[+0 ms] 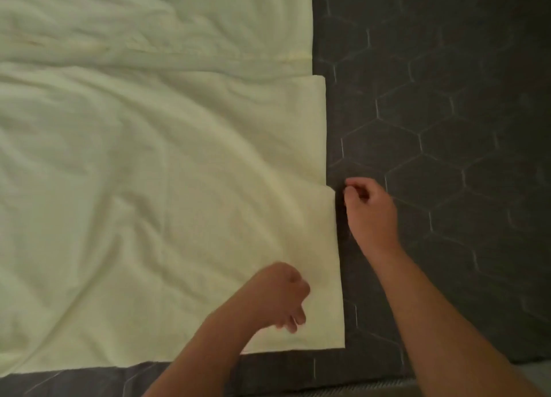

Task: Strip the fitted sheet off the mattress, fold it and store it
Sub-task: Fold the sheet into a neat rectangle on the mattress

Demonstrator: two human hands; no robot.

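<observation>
Item 1. Fitted sheet (pixel 149 173): pale yellow-green cloth, found spread flat and creased over the left and middle of the mattress. Several layers were seen folded one upon another, their straight right edges stepped, each nearer layer reaching a little further right. The near edge was laid just short of the mattress's near border.

Item 2. Mattress (pixel 447 128): dark grey, quilted in a hexagon pattern, left bare along the right side and in a narrow strip along the near edge.

Item 3. Left hand (pixel 280 298): recorded over the sheet's near right corner, bare forearm entering from below. Its fingers (pixel 293 322) were curled under into a loose fist, and no cloth was seen gathered in them. Contact with the sheet could not be confirmed.

Item 4. Right hand (pixel 369 212): recorded over bare mattress, just beside the sheet's right edge and parted from it by a dark gap. The fingers were curled in toward the thumb (pixel 354 183), and nothing was seen held between them.
</observation>
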